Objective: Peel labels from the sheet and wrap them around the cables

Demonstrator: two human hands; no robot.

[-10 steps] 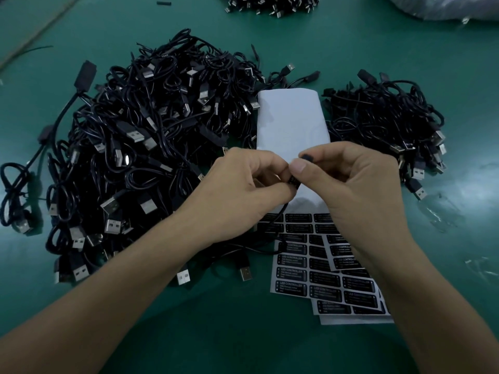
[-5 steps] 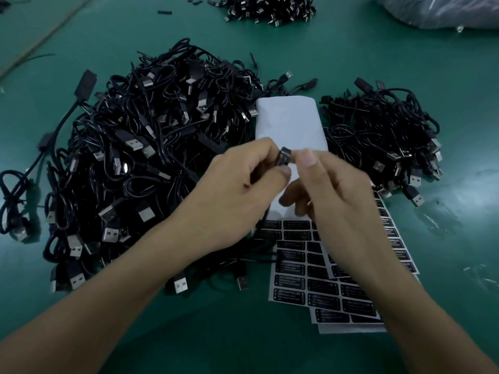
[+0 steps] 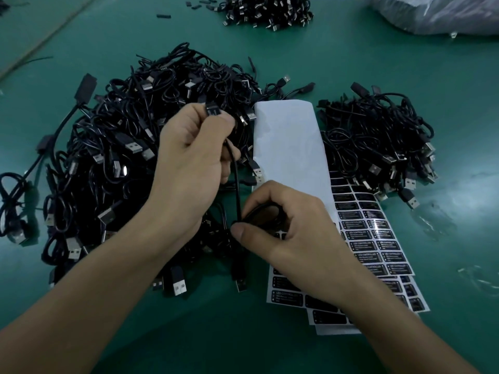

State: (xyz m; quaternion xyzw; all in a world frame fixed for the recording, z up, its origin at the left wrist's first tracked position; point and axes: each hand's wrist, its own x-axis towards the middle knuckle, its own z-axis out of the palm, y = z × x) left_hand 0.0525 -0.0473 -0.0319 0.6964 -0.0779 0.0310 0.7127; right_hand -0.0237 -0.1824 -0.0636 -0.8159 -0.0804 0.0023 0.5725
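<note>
Change: the hands met over the white part of the label sheet (image 3: 372, 238) half a second ago and are now apart. The left hand (image 3: 194, 157) has gone off the sheet's left edge and the right hand (image 3: 291, 233) has dropped onto its printed rows.
Left hand: fingers and thumb curl round one end of a cable (image 3: 236, 182). A dark label (image 3: 213, 110) shows above the fist.
Right hand: thumb and fingers pinch a loop of the same cable at the sheet's left edge.
Cable: runs straight from the left fist down to the right hand's pinch.
Label sheet: several sheets fanned together, bare white backing at the far end and black labels nearer. The right hand and forearm cover part of it.
Large cable pile (image 3: 121, 157): left of the sheet, touching its edge and partly hidden by the left hand.
Small cable pile (image 3: 378, 147): right of the sheet, touching it.
Far pile (image 3: 270, 12): beyond the sheet, well apart.
Plastic bag (image 3: 445, 14): beyond the sheet, to the right.
Tabletop (image 3: 270, 55): glossy green.
</note>
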